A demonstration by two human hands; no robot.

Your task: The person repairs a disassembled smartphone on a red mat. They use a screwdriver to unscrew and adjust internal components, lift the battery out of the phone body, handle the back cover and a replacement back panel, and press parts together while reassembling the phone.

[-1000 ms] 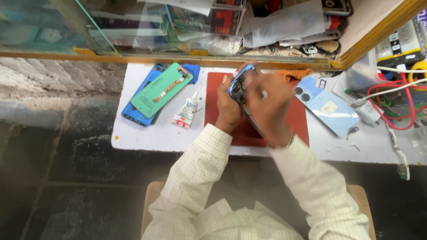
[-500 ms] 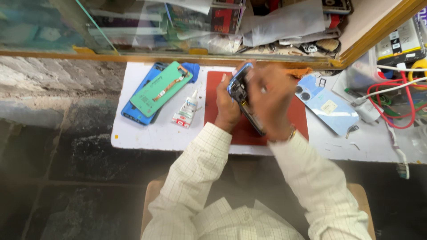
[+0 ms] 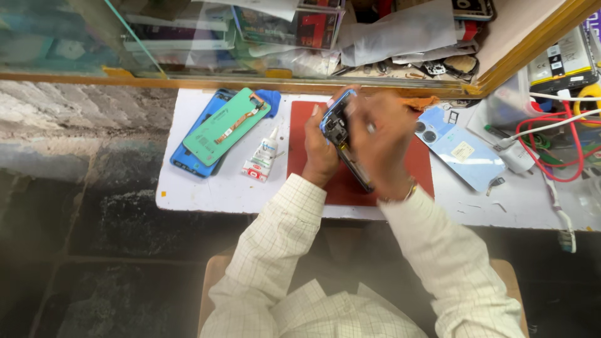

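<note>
Tabletop (image 3: 206, 194) in white carries a red work mat (image 3: 300, 138) at its centre, with a pale blue back cover (image 3: 466, 153) at three o'clock and a green panel (image 3: 225, 125) on a blue phone at nine o'clock. Over the mat, the left hand (image 3: 319, 153) grips the opened phone (image 3: 341, 134) tilted on edge, fingers wrapped round its frame. The right hand (image 3: 382, 141) presses on its open face, fingers curled close together; probing inside appears under way, calling for steady, light pressure. A small glue tube (image 3: 263, 156) lies at eight o'clock.
</note>
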